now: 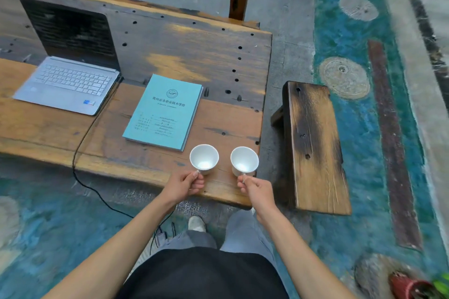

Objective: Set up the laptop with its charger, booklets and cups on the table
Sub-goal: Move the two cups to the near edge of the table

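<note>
A weathered wooden plank table (170, 56), worn orange in patches and dotted with dark holes, carries an open silver laptop (65, 85) at left, its black charger cable (80, 143) trailing over the near edge. A teal paper booklet (165, 111) lies centre; two white cups (204, 159) (244, 161) stand at the near right corner.

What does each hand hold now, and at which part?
The left hand holds the left white cup by its handle. The right hand holds the right white cup the same way, by its handle.
</note>
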Motion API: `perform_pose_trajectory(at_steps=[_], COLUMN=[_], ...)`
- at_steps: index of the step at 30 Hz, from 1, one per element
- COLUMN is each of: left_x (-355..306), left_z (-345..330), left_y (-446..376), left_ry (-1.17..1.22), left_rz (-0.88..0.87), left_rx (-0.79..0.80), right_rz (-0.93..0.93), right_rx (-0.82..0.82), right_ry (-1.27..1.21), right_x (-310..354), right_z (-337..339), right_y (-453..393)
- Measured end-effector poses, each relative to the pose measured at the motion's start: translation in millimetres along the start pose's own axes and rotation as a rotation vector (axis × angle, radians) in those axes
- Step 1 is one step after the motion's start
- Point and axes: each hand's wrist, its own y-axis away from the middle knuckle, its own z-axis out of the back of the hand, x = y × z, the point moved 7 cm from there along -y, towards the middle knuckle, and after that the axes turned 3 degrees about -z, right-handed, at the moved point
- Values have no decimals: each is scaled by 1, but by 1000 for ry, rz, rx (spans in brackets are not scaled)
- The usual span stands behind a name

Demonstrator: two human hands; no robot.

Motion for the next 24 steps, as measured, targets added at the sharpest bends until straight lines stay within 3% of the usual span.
perform_pose_trajectory(at_steps=[13,24], left_x=[34,49], left_z=[-3,-1], left_y=[2,-7], left_ry=[38,43], left_rz=[-2,50], left_rx=[-38,-10], right_rz=[-77,-97], right_rx=[-62,-23], right_ry=[-51,-93], right_x=[-48,-62], right_z=[-13,-28], right_y=[11,4])
